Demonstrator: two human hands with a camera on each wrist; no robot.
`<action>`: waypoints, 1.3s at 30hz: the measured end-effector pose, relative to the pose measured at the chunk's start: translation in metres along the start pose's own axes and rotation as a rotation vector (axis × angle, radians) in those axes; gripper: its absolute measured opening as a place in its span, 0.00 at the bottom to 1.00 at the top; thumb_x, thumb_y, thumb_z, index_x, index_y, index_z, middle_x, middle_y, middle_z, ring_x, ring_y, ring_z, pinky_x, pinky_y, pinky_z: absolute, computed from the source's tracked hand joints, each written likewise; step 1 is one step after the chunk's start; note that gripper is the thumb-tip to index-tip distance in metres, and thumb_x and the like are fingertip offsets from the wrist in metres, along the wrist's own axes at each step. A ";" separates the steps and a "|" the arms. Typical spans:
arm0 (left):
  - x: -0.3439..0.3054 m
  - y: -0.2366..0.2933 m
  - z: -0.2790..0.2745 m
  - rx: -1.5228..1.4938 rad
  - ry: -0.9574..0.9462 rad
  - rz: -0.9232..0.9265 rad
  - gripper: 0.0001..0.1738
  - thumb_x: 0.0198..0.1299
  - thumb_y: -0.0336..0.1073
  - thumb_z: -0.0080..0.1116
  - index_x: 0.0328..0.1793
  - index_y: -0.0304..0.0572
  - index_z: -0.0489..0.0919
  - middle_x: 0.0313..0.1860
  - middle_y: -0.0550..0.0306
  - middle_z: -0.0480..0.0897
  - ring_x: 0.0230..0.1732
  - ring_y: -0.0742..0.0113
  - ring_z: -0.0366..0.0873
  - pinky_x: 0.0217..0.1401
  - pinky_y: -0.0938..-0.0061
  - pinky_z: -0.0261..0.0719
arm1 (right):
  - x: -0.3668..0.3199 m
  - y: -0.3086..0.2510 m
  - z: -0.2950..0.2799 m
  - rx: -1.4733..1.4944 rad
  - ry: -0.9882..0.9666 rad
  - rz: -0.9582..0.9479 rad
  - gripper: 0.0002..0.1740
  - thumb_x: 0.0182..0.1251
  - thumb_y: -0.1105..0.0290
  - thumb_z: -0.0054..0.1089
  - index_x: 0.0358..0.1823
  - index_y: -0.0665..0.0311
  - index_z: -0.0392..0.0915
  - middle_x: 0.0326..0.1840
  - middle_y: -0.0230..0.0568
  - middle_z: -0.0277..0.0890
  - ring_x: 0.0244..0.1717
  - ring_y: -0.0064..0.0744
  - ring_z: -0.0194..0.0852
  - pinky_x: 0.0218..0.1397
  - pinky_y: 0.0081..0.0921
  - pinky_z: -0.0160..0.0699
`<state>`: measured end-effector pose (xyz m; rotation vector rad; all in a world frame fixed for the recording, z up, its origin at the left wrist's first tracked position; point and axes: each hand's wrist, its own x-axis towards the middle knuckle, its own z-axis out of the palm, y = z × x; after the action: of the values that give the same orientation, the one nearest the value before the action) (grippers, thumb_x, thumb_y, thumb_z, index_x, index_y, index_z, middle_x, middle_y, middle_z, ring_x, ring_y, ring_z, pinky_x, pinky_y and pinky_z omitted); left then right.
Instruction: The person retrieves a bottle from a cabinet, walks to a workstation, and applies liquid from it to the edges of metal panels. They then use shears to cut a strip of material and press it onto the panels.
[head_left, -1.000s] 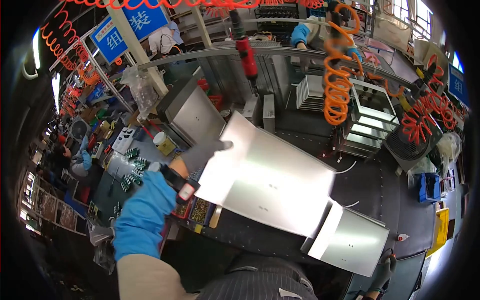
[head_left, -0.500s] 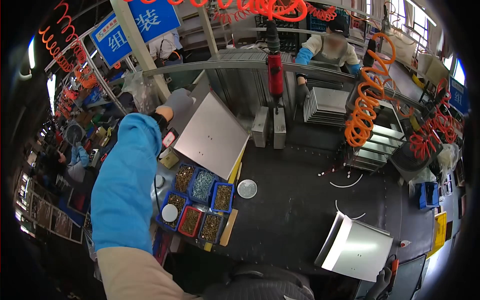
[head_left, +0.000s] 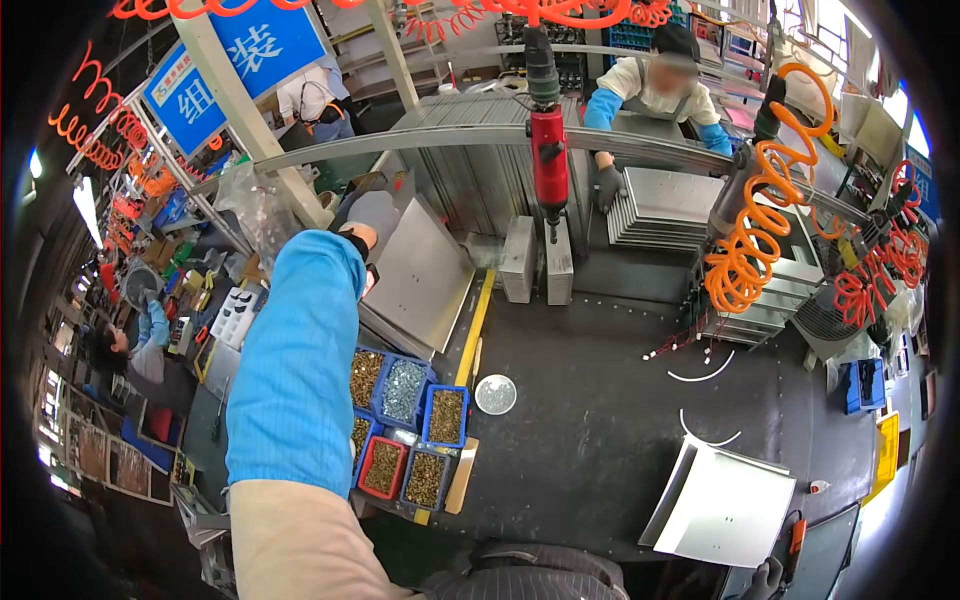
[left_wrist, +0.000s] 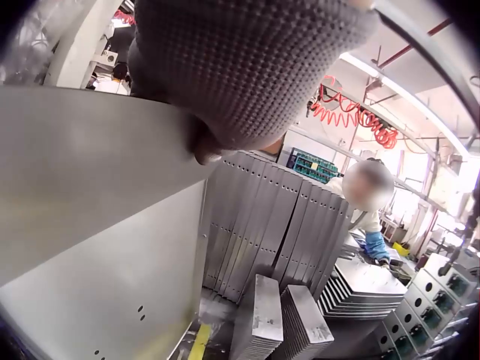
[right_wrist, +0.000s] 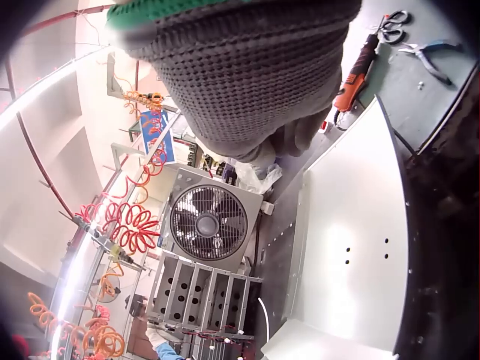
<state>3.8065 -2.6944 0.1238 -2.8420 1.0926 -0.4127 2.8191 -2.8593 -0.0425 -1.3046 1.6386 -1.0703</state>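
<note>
In the head view my left hand, in a grey knit glove, is at the upper end of a bent metal panel leaning on the left. The left wrist view shows this hand gripping the panel's top edge, a bare fingertip at the rim; the far fingers are hidden. My gloved right hand hangs loosely curled near the lower corner of a smaller bent panel. From the right wrist, its fingers look empty, beside that panel's white face.
Blue and red bins of screws and a small white dish sit on the dark table. A red power screwdriver hangs overhead. Across the table a person touches stacked sheets. An orange-handled tool lies beyond my right hand.
My left hand has carried the large bent panel from mid-table to the left, where it leans. The smaller panel and right hand have stayed close together at the lower right.
</note>
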 end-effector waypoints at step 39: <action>-0.025 0.026 -0.010 0.186 -0.018 -0.161 0.21 0.61 0.38 0.59 0.59 0.40 0.74 0.54 0.39 0.84 0.59 0.39 0.84 0.58 0.51 0.83 | 0.014 0.033 0.011 -0.083 -0.088 -0.023 0.06 0.74 0.71 0.56 0.46 0.62 0.79 0.35 0.20 0.67 0.32 0.12 0.55 0.34 0.14 0.54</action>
<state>3.7690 -2.6964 0.1240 -2.7706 0.7799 -0.4711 2.8158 -2.8704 -0.0785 -1.4081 1.6208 -0.9538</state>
